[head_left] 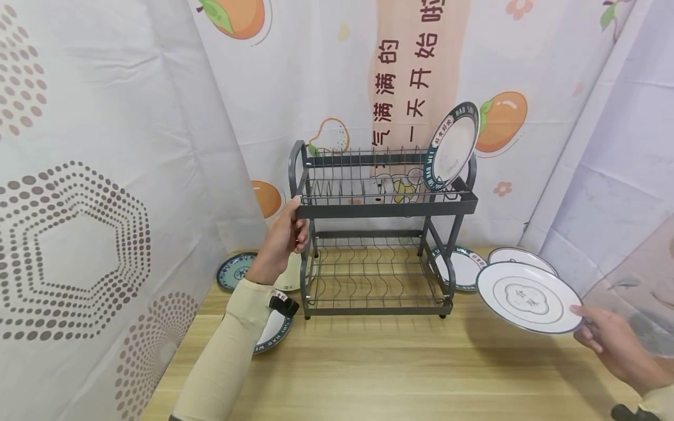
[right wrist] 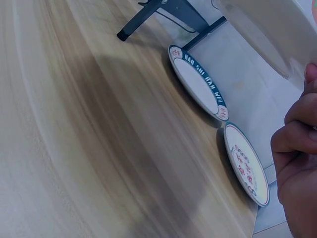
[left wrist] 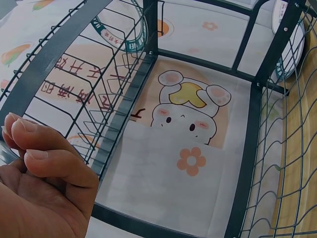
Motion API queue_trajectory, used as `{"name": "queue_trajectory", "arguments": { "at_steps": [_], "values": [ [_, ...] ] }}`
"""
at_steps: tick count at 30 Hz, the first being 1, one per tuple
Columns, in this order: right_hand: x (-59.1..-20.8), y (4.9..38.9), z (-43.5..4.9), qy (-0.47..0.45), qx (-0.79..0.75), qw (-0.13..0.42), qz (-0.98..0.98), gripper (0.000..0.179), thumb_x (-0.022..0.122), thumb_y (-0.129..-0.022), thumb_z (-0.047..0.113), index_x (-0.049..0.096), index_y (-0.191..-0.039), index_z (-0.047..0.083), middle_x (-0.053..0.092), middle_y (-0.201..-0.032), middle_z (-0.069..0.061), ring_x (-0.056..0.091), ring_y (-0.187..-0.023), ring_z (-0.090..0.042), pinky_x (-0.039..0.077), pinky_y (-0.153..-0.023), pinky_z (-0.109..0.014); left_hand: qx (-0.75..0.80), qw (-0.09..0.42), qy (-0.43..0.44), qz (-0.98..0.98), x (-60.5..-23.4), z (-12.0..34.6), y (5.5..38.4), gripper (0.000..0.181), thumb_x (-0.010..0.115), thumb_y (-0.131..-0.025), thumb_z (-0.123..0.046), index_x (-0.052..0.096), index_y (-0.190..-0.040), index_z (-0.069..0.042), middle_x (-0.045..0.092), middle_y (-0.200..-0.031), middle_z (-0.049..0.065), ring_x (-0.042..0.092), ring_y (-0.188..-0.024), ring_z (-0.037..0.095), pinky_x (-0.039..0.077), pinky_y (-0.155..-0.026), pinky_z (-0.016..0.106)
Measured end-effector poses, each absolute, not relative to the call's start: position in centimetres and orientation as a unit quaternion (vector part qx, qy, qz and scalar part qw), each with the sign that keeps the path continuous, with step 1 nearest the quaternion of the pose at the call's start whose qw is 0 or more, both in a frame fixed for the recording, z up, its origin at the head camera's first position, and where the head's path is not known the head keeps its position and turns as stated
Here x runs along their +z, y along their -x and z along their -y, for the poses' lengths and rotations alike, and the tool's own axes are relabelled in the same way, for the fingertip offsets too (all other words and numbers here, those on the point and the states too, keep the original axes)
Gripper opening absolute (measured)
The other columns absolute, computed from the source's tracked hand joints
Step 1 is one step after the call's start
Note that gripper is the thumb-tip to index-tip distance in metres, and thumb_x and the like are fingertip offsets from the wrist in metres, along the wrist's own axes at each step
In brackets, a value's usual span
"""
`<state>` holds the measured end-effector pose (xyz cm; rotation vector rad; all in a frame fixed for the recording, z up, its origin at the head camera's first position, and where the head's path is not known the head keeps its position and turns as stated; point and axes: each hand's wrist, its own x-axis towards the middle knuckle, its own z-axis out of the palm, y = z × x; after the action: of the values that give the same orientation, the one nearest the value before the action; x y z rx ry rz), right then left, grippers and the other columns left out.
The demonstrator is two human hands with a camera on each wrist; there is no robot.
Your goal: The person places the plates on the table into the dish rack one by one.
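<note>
A dark grey two-tier dish rack stands on the wooden table. My left hand grips its upper tier at the front left corner, fingers curled in the left wrist view. On the right, my right hand pinches the edge of a white plate with a thin blue rim and a grey motif at its centre. That plate is held tilted above the table, right of the rack. A plate with a dark green lettered rim leans upright at the right end of the upper tier. Bare wires show along the lower tier.
Right of the rack lie a green-rimmed plate and a white plate with red print. To the left are a blue patterned plate, a cream plate and another green-rimmed plate, partly under my forearm. Printed curtains surround the table.
</note>
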<state>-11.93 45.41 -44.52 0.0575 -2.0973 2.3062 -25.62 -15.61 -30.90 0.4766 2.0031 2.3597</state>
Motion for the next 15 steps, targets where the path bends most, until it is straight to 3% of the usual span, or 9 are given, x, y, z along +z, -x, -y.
{"name": "queue_trajectory", "arguments": {
  "at_steps": [7, 15],
  "values": [
    [-43.9, 11.7, -45.4, -0.010, 0.747, 0.020, 0.665, 0.046, 0.037, -0.111, 0.004, 0.068, -0.078, 0.002, 0.051, -0.059, 0.006, 0.017, -0.047, -0.023, 0.021, -0.050, -0.038, 0.753, 0.008, -0.149, -0.641, -30.9, 15.6, 25.6, 0.063, 0.050, -0.101, -0.065, 0.037, -0.075, -0.010, 0.040, -0.058, 0.001, 0.035, -0.047, 0.016, 0.029, -0.047, 0.031],
    [-43.3, 11.4, -45.2, -0.029, 0.759, 0.023, 0.651, 0.047, 0.034, -0.111, 0.002, 0.070, -0.080, 0.001, 0.053, -0.060, 0.006, 0.018, -0.049, -0.022, 0.016, -0.051, -0.037, 0.755, 0.010, -0.149, -0.638, -30.9, 15.8, 25.7, 0.062, 0.051, -0.101, -0.065, 0.037, -0.073, -0.011, 0.040, -0.057, 0.001, 0.036, -0.047, 0.016, 0.030, -0.046, 0.029]
  ]
}}
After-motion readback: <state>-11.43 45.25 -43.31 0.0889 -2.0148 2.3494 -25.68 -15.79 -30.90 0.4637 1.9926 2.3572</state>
